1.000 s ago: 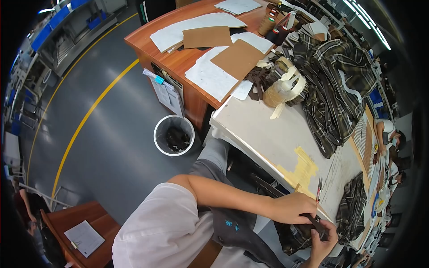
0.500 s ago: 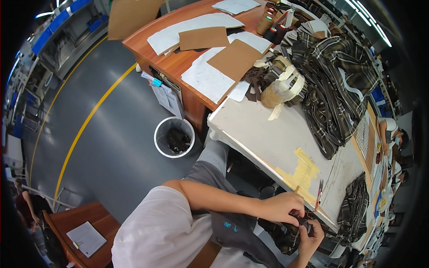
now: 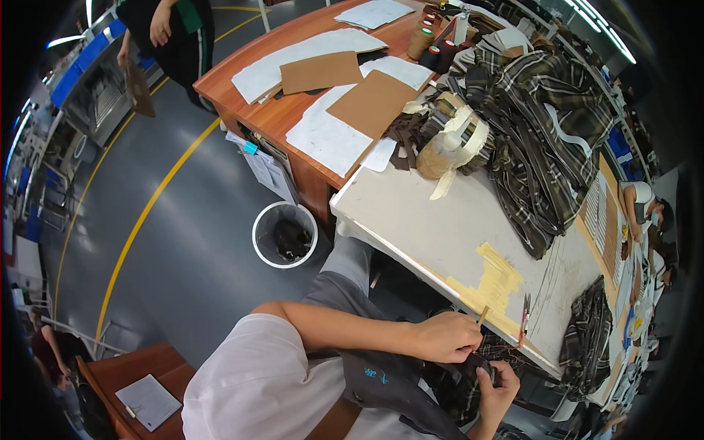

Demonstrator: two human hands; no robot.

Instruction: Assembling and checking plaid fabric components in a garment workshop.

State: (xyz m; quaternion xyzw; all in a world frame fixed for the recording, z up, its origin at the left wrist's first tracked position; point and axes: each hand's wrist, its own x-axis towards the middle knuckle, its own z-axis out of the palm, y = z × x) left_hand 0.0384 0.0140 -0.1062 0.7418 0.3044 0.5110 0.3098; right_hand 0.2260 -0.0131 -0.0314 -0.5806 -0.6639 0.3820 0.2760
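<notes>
Both hands close on dark plaid fabric at the lap, below the desk edge.

Since a second ago the left hand (image 3: pixel 447 337) has kept its grip pinched on the plaid fabric piece (image 3: pixel 480 367) while the right hand (image 3: pixel 499 385) rose underneath, curled around it; grey desk (image 3: pixel 440 227) untouched.

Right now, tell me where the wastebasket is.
Head view, left of centre: the round wastebasket stands on the grey floor beside the wooden desk, just left of the white worktable.

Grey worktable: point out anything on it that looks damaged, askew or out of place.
The grey worktable has a patch of yellowish tape near its front edge, laid in uneven overlapping strips like a rough repair. The plaid fabric lies in a rumpled heap, and one plaid piece droops over the edge.
</notes>
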